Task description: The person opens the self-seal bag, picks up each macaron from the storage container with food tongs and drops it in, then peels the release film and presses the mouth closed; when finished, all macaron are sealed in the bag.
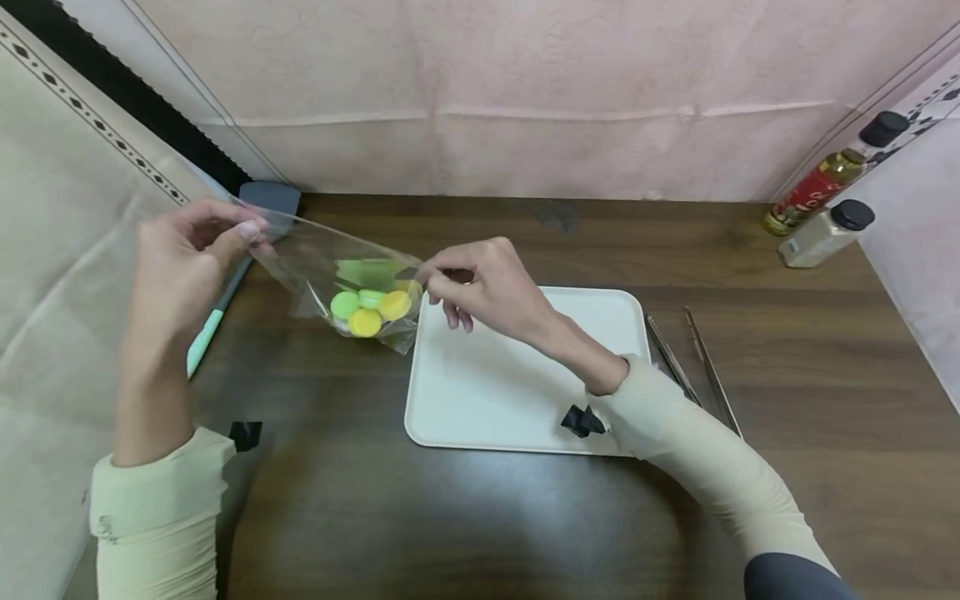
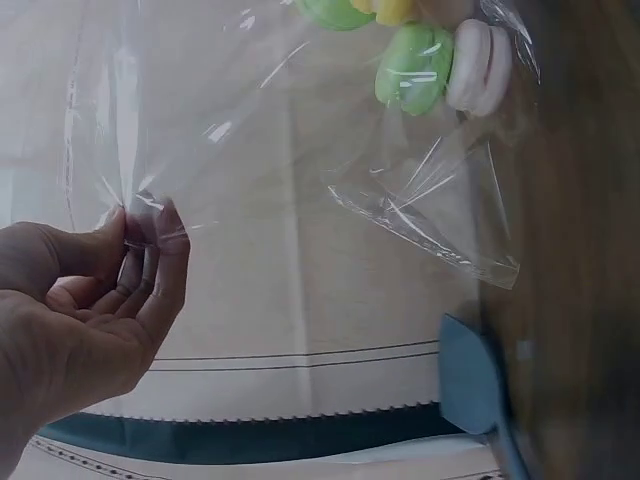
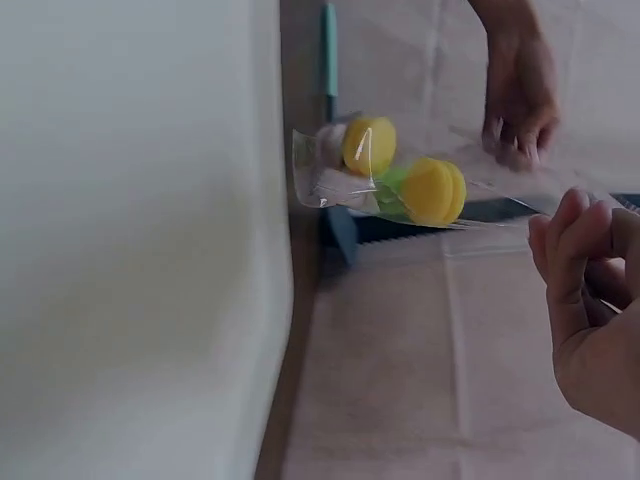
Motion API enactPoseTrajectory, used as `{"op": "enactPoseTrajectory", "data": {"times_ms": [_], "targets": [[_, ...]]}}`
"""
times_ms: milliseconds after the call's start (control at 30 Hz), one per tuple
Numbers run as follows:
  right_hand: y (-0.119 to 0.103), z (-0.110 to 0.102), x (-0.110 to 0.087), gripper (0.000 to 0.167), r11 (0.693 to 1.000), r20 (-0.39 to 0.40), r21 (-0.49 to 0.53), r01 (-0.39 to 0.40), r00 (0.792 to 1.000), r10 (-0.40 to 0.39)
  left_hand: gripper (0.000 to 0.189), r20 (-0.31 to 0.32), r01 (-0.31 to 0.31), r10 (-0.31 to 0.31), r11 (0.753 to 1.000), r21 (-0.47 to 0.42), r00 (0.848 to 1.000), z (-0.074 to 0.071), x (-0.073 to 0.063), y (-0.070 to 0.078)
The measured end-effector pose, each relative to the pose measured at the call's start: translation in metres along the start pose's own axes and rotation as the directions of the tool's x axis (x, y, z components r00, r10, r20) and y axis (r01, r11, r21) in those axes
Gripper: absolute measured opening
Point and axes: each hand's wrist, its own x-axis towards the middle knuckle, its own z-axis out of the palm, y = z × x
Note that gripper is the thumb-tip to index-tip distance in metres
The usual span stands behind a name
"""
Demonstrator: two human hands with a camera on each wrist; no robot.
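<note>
Between left fingers (image 2: 168, 282) pinching it and right fingers (image 1: 462, 256) apparently likewise hangs a bag (image 1: 330, 271).

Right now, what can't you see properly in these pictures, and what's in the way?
Macarons in the bag: head view, they overlap; left wrist view, the top edge cuts some off. I can't count them all.
Tongs: head view, the right sleeve hides their near end.
Tray: head view, the same sleeve hides its near right corner.
Bottle: head view, its label's print is too small to read.
</note>
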Motion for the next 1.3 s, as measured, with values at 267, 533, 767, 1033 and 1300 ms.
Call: {"op": "enactPoseTrajectory", "data": {"times_ms": [267,533,767,1033,1300], "targets": [[-0.023,-0.036,-0.007,0.022,0.988,-0.189,-0.062,0.142,0.97,-0.151,0.013,-0.047,-0.129,0.122,0.97,-0.207,0.991,0.023,-0.022,0.031],[-0.045,-0.065,-0.021,0.016,0.918,-0.228,-0.291,0.271,0.912,-0.341,0.014,-0.058,-0.257,0.25,0.936,-0.239,0.966,0.057,-0.037,0.036],[-0.058,-0.09,-0.057,0.023,0.925,-0.258,-0.29,0.245,0.911,-0.322,0.014,0.009,-0.247,0.253,0.95,-0.193,0.967,0.075,-0.054,0.044],[-0.064,-0.097,-0.108,0.028,0.929,-0.213,-0.301,0.214,0.935,-0.284,0.007,0.135,-0.182,0.209,0.965,-0.191,0.969,0.086,-0.085,0.062],[-0.058,-0.093,-0.176,0.024,0.935,-0.088,-0.119,0.333,0.935,-0.344,0.016,0.375,-0.013,0.087,0.981,-0.194,0.923,0.096,-0.13,0.061]]}}
